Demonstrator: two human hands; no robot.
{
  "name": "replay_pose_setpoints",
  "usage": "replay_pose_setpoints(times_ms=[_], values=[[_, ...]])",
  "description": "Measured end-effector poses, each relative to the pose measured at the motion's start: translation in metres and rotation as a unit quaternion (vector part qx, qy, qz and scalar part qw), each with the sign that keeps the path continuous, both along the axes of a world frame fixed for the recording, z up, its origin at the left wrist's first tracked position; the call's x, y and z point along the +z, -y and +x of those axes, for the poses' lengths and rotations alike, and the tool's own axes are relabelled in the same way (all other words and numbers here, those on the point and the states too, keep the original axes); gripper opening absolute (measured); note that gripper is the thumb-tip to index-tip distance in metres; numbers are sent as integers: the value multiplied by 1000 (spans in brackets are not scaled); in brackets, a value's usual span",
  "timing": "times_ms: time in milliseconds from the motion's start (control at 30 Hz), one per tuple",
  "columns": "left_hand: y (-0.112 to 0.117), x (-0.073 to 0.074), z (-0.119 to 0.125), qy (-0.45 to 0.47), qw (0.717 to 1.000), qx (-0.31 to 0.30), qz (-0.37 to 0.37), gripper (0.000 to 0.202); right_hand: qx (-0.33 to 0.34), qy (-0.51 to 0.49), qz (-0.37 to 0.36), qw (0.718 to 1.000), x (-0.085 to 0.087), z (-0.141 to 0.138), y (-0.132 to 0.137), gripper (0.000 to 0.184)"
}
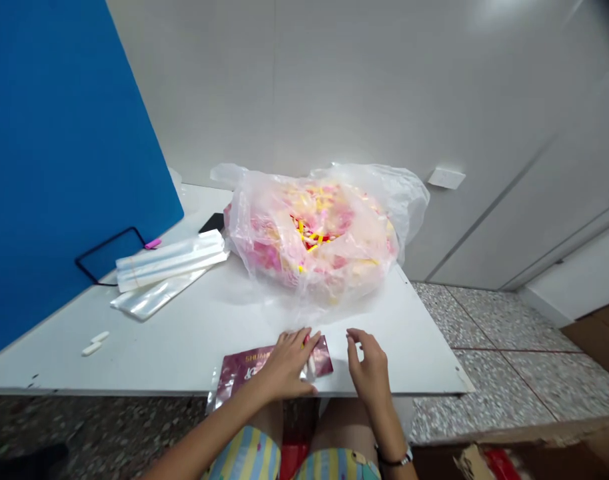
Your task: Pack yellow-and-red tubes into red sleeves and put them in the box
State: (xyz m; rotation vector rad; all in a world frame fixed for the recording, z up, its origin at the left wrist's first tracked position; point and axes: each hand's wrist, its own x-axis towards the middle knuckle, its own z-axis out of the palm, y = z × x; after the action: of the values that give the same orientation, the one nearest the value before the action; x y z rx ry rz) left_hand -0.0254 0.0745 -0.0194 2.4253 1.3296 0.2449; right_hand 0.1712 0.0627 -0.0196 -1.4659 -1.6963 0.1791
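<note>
My left hand (289, 363) rests on a maroon printed pouch (239, 370) at the table's front edge. Its fingers are stretched out over a few small white stick-like pieces (311, 365), one with red and yellow beside it; the hand covers part of them. To the right, my right hand (369, 367) is held just above the table, loosely curled, with nothing visible in its fingers. Beyond both hands sits a large translucent plastic bag (314, 273). Through its torn-looking opening show many small red, yellow and white pieces (314, 237).
Clear plastic sleeves (169, 263) lie at the left, near a black flat object (213, 223) and a pink-capped item (153, 244). Two white sticks (95, 343) lie at the left front. A blue panel (69, 147) borders the white table (184, 353); an open carton (529, 460) stands lower right.
</note>
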Motion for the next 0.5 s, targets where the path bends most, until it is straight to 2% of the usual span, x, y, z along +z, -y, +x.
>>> replay_pose_setpoints(times_ms=[100, 167, 233, 267, 333, 367, 433, 500], values=[[-3, -9, -3, 69, 997, 6, 27, 91, 18, 29, 91, 995, 46, -19, -43, 26], [-8, -13, -2, 100, 995, 18, 19, 91, 41, 34, 135, 989, 78, -36, -83, 25], [-13, -16, -1, 122, 992, 25, 4, 95, 70, 52, 131, 988, 103, -53, -130, 26], [-15, -17, -1, 133, 991, 26, -2, 97, 82, 79, 101, 988, 111, -61, -154, 27], [-17, -19, -3, 162, 987, 25, -2, 98, 88, 174, -28, 980, 119, -75, -202, 25], [-17, -19, -4, 179, 984, 22, 4, 98, 85, 191, -63, 976, 118, -80, -223, 21], [-16, -20, -6, 216, 976, 23, 27, 97, 77, 211, -112, 968, 109, -87, -255, 9], [-15, -21, -7, 248, 967, 34, 54, 96, 63, 223, -143, 962, 95, -91, -272, 10]])
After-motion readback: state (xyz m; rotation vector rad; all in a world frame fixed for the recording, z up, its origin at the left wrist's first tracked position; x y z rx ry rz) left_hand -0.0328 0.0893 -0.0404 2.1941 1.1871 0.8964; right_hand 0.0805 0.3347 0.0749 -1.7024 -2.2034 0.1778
